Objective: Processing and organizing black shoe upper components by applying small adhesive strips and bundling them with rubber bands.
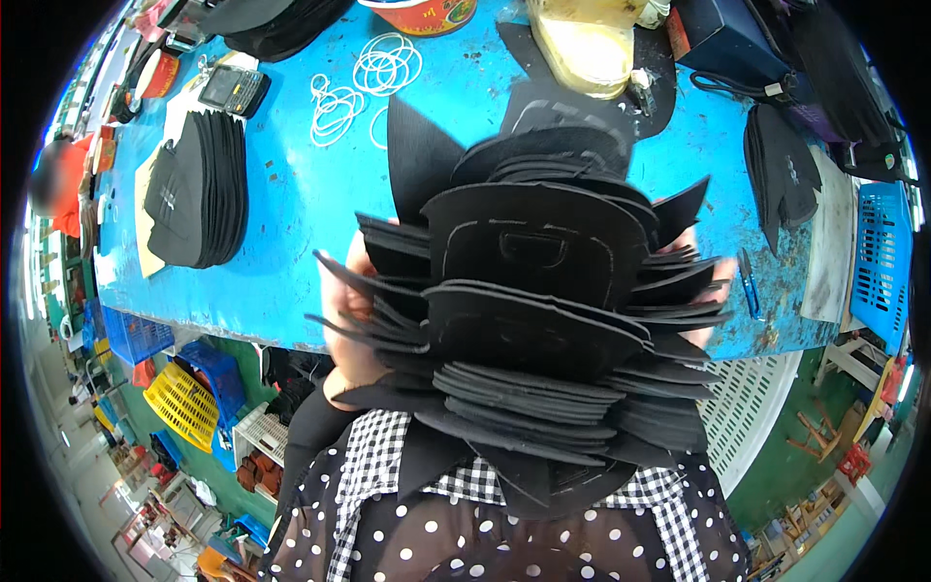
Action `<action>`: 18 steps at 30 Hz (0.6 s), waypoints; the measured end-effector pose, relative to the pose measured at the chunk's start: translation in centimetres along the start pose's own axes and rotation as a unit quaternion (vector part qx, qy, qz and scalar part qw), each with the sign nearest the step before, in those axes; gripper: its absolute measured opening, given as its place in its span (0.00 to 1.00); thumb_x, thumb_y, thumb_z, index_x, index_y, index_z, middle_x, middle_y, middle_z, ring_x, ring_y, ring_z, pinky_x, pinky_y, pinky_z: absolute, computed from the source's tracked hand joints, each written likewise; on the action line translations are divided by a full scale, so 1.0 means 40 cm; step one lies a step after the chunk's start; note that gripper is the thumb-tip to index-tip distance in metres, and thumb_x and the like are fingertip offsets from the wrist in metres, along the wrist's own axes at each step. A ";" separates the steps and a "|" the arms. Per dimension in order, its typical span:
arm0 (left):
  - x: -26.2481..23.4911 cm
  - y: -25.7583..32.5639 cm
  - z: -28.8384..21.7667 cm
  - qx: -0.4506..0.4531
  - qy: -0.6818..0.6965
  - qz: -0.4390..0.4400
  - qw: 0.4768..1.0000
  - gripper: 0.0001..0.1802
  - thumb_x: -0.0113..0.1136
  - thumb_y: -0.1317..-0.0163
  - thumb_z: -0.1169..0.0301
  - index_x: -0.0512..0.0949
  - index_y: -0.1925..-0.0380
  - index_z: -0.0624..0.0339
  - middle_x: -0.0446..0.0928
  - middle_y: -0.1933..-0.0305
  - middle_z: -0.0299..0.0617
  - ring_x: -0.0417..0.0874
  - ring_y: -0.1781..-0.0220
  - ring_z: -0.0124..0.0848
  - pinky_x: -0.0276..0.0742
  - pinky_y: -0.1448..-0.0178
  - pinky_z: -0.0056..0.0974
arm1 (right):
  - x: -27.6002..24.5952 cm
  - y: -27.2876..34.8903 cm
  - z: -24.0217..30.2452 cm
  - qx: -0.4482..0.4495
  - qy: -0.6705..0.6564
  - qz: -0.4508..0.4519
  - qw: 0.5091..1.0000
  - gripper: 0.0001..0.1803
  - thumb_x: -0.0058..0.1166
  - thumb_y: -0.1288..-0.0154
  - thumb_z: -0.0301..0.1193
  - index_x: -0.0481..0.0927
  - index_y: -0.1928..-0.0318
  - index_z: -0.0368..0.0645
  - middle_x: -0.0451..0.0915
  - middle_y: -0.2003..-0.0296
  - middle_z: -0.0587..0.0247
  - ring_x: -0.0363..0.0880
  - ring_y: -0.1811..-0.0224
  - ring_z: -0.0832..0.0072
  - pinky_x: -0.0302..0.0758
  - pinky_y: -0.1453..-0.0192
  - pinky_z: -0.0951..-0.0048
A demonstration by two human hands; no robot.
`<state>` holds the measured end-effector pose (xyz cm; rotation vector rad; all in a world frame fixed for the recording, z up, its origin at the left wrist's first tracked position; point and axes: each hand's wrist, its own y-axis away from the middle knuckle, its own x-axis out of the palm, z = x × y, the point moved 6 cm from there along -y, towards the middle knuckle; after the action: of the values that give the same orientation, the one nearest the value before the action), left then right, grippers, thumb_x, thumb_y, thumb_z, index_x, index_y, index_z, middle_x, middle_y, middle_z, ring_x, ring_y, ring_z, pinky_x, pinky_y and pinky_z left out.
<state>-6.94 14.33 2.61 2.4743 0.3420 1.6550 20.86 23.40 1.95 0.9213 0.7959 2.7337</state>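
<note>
A thick stack of black cut pieces (pixel 538 335), shaped like shoe-upper panels with pale marked outlines, is held up in front of my chest above the table's near edge. Its layers are fanned, and pointed side wings stick out left and right. My left hand (pixel 351 357) grips the left side, the fingers partly covered by the wings. On the opposite side my right hand (pixel 722 274) is closed round the edge, mostly hidden behind the layers. More black pieces (pixel 567 114) lie on the table just beyond the stack.
The blue table (pixel 291 223) bears another black pile (pixel 204 189) at left, white cord loops (pixel 388 64), a handheld device (pixel 235 90), a red bowl (pixel 422 14), blue-handled snips (pixel 750 284) and black pieces (pixel 779 170) at right. A white crate (pixel 752 412) stands below the right edge.
</note>
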 end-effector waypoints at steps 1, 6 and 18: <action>0.024 -0.002 -0.005 -0.010 0.021 0.023 0.999 0.46 0.48 0.29 0.40 0.57 0.25 0.66 0.71 0.30 0.53 0.74 0.30 0.41 0.69 0.26 0.44 | 0.035 0.015 0.027 -0.061 0.070 0.065 0.994 0.47 0.46 0.32 0.66 0.67 0.30 0.38 0.73 0.51 0.64 0.75 0.50 0.73 0.74 0.41 0.68; 0.148 -0.039 -0.019 -0.016 -0.086 0.110 0.990 0.47 0.61 0.36 0.53 0.56 0.24 0.66 0.70 0.28 0.52 0.74 0.30 0.41 0.69 0.26 0.44 | 0.138 0.070 0.089 -0.219 0.162 0.197 0.942 0.63 0.72 0.52 0.63 0.62 0.26 0.36 0.65 0.31 0.45 0.72 0.35 0.61 0.67 0.29 0.64; 0.191 -0.118 -0.082 0.233 -0.383 0.153 0.881 0.18 0.62 0.44 0.78 0.67 0.55 0.61 0.73 0.44 0.53 0.78 0.39 0.45 0.71 0.32 0.50 | 0.139 0.039 0.112 -0.215 0.162 0.259 0.927 0.05 0.51 0.49 0.22 0.70 0.71 0.44 0.78 0.44 0.34 0.77 0.37 0.44 0.67 0.28 0.45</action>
<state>-7.67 20.90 9.53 3.4277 0.2641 0.5458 19.13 25.72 8.68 0.6574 -0.0608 3.3672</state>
